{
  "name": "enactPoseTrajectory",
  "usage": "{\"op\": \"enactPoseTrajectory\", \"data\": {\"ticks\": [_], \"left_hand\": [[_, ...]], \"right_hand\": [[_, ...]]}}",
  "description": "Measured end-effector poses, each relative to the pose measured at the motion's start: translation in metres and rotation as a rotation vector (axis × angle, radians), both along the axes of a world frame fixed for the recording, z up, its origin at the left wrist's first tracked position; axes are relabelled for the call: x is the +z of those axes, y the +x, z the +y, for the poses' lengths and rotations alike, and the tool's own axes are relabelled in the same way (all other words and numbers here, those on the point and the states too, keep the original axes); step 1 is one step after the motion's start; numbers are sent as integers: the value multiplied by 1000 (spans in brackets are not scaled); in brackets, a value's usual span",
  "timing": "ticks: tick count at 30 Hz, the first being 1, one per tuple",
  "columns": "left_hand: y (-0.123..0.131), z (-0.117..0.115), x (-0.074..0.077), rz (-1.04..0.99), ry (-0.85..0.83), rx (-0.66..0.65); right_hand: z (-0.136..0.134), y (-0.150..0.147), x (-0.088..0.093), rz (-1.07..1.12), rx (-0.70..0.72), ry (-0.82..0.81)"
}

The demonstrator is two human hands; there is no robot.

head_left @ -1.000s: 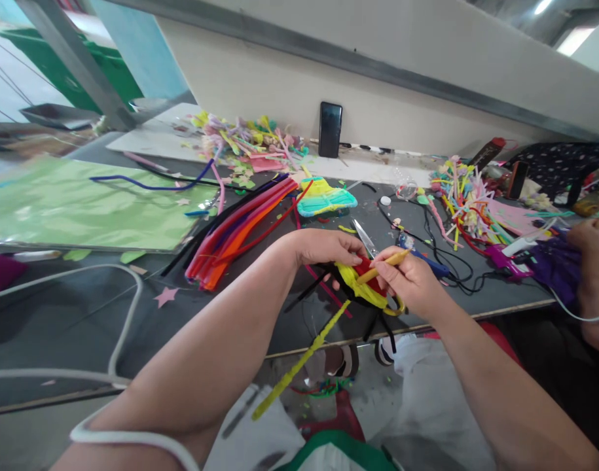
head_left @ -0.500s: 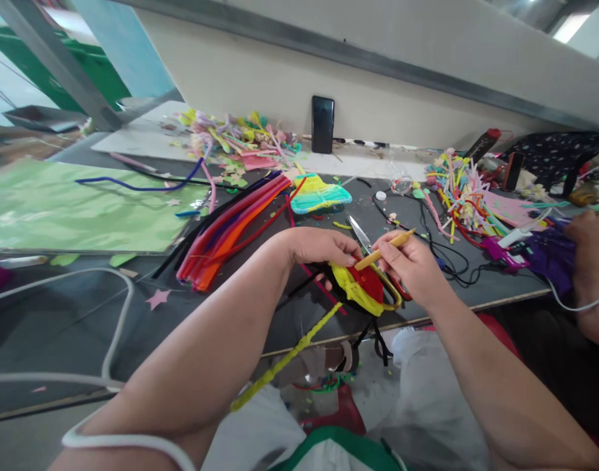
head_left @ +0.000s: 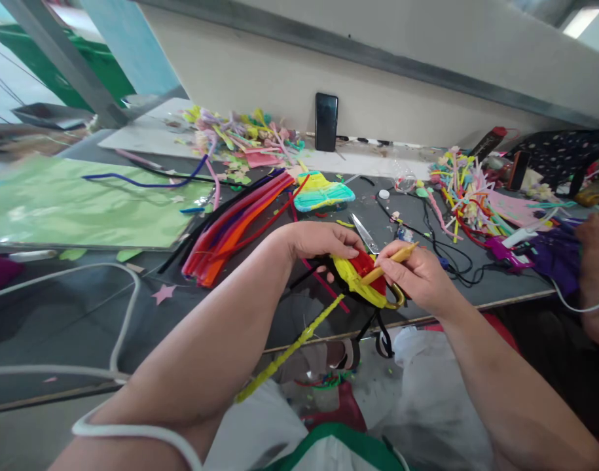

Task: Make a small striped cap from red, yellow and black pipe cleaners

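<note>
L hand [head_left: 323, 241] pinches the yellow-red pipe-cleaner piece [head_left: 359, 282] over the desk [head_left: 83, 314] front edge, prob. to steady it; R hand [head_left: 419, 278] grips a yellow stem [head_left: 390, 260], end laid across the piece. Scissors [head_left: 364, 232] lie just behind, within reach; pipe-cleaner bundle [head_left: 235, 226] further left.
</note>
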State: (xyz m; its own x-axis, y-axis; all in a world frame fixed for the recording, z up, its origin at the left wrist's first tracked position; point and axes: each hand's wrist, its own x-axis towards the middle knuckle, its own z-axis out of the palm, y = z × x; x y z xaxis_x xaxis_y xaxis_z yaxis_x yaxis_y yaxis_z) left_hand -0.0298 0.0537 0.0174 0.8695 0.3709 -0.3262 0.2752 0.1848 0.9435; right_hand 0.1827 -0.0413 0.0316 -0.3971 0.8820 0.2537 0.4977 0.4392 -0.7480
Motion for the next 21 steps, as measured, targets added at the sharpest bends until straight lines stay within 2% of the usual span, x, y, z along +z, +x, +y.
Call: {"op": "enactPoseTrajectory", "data": {"ticks": [3, 7, 9, 11, 13, 17, 21], "left_hand": [[-1, 2, -1, -22, -18, -7], [-1, 1, 0, -24, -22, 0], [-1, 0, 1, -18, -25, 18], [-1, -1, 2, -10, -29, 38], [0, -1, 2, -4, -26, 49], [0, 0, 0, 6, -1, 30], [1, 1, -1, 12, 8, 40]], "right_hand": [[3, -2, -5, 47, -37, -55], [15, 0, -16, 371, -157, -377], [19, 2, -18, 518, -227, -436], [17, 5, -15, 580, -246, -373], [10, 5, -11, 555, -185, -295], [-8, -1, -3, 362, -21, -223], [-8, -7, -5, 176, 10, -148]]}}
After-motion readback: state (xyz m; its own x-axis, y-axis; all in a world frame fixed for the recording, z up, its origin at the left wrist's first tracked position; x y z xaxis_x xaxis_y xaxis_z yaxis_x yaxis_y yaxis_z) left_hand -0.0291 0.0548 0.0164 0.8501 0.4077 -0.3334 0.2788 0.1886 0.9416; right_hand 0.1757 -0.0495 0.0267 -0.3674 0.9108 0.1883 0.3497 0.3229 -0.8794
